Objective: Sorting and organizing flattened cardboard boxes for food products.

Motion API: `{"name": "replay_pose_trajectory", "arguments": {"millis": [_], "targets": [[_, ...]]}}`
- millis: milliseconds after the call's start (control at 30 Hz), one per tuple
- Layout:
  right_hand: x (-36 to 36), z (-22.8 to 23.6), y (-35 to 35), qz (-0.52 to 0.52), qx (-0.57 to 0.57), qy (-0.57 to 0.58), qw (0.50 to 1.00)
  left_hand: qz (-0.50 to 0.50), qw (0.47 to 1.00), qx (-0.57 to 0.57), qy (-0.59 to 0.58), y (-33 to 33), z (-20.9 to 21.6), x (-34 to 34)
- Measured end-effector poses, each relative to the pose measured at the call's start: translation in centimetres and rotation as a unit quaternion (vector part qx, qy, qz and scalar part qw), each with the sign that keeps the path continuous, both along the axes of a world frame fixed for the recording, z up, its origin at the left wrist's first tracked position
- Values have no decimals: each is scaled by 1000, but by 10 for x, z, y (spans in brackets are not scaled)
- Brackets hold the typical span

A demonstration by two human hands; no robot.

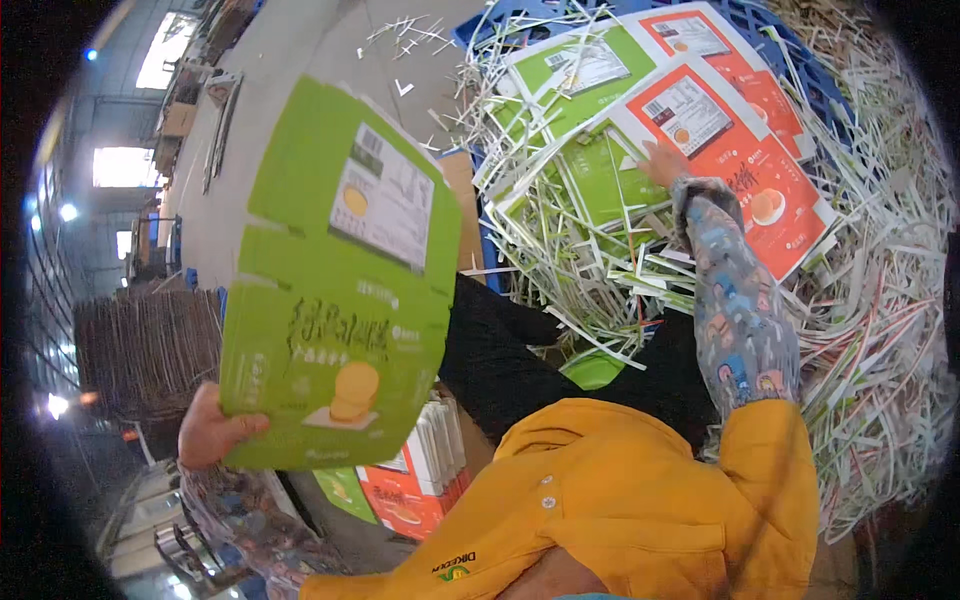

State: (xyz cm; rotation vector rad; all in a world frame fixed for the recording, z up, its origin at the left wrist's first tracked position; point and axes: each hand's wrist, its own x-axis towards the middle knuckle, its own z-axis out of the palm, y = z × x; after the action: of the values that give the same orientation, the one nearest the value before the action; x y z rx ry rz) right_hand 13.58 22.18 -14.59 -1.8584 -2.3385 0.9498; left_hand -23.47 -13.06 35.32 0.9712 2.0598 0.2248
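Observation:
My left hand [218,430] is closed on the lower left corner of a flat green carton blank [330,265], thumb on its printed face. The blank is held up and slightly tilted, with a white label panel and a picture of round yellow biscuits. My right hand [662,165] reaches forward with fingers stretched out, at the left edge of an orange-red printed carton sheet [745,165]. Beside those fingers lies a green carton sheet [605,185], partly covered by paper strips. Another green sheet [565,70] and a second orange-red sheet [760,90] lie farther back.
Shredded paper trimmings [880,300] heap around the sheets and along the right. A blue plastic pallet [800,60] shows beneath them. Stacked red and green carton blanks [425,480] stand below the held blank. Bundled brown cardboard [150,350] stands at the left, near a grey floor [290,50].

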Motion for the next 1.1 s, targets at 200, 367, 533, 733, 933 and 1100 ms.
{"name": "replay_pose_trajectory", "arguments": {"millis": [200, 367, 533, 733, 933, 1100], "targets": [[28, 82, -18, -24, 260, 242, 935, -147, 989, 31, 15, 78, -22, 34], [58, 207, -44, -66, 407, 292, 863, -300, 941, 152, -34, 153, -64, 62], [62, 271, -77, 10, 575, 187, 796, -437, 861, 251, 68, 217, -160, 92], [57, 232, -64, 100, 553, -26, 827, -434, 837, 208, 260, 237, -260, 120], [60, 220, -54, 90, 395, -88, 910, -76, 848, 523, 43, 196, -317, 68], [62, 213, -46, 167, 459, -50, 871, 119, 755, 552, -334, 201, -361, 89]]}}
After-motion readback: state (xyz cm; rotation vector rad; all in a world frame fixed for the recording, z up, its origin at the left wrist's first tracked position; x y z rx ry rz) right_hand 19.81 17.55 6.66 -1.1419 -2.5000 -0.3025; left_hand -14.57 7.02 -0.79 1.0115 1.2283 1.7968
